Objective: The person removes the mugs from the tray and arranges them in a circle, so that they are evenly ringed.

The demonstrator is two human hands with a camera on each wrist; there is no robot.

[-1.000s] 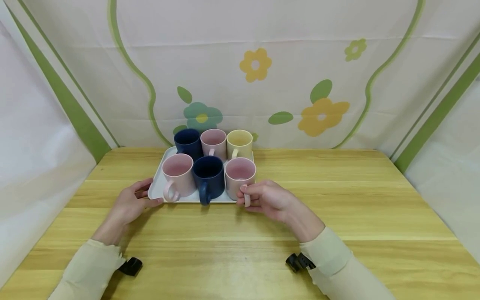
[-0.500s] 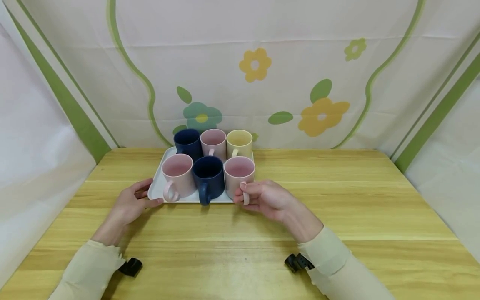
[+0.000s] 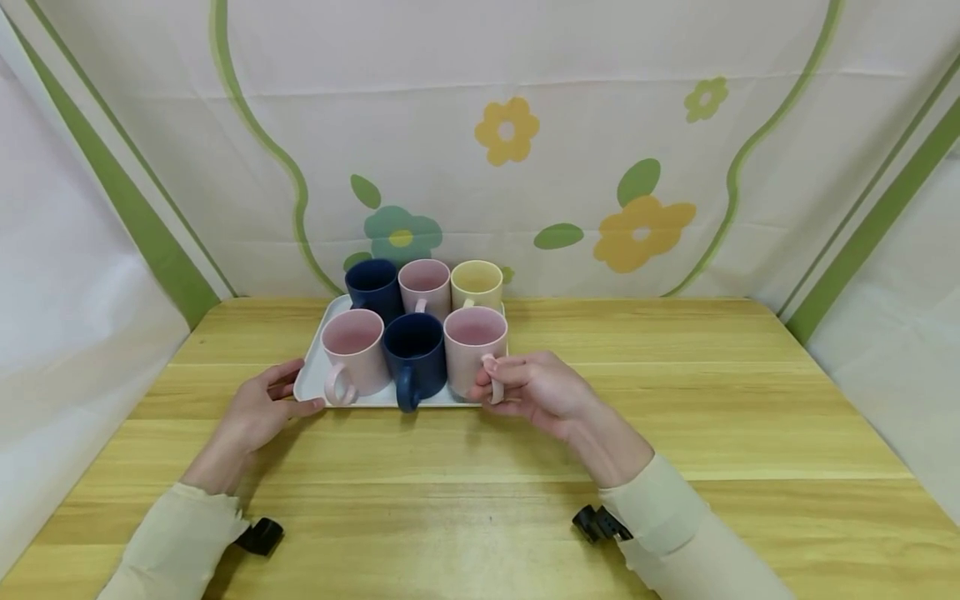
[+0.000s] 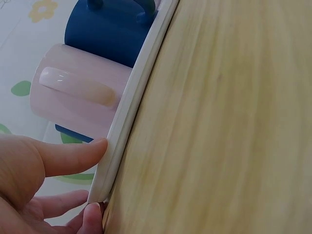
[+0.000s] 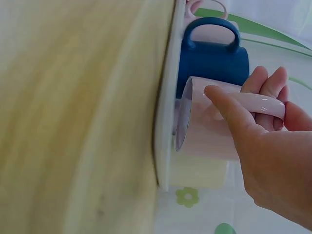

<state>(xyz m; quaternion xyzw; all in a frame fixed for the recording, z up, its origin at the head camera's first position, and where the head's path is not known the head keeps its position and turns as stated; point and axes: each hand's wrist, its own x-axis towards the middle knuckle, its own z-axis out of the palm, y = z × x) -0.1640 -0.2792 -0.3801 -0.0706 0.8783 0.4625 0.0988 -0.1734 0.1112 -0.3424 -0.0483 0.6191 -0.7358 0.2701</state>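
A white tray (image 3: 312, 373) carries two rows of mugs. My left hand (image 3: 258, 410) holds its front left corner, thumb at the rim (image 4: 108, 158) and fingertips round the corner. With my right hand (image 3: 543, 393) I grip the handle (image 5: 261, 103) of the pink mug (image 3: 463, 357) at the front right. In the right wrist view that mug's base is tilted, with a gap between it and the tray. Beside it stand a dark blue mug (image 3: 423, 365) and another pink mug (image 3: 367, 367).
Behind are a dark blue mug (image 3: 372, 292), a pink mug (image 3: 426, 292) and a yellow mug (image 3: 480, 287). The wooden table (image 3: 675, 375) extends in front and to the right. A flowered cloth (image 3: 450, 50) hangs close behind the tray.
The front right pink mug has shifted slightly left, then risen a little, with my right hand on its handle. My left hand stays at the tray corner.
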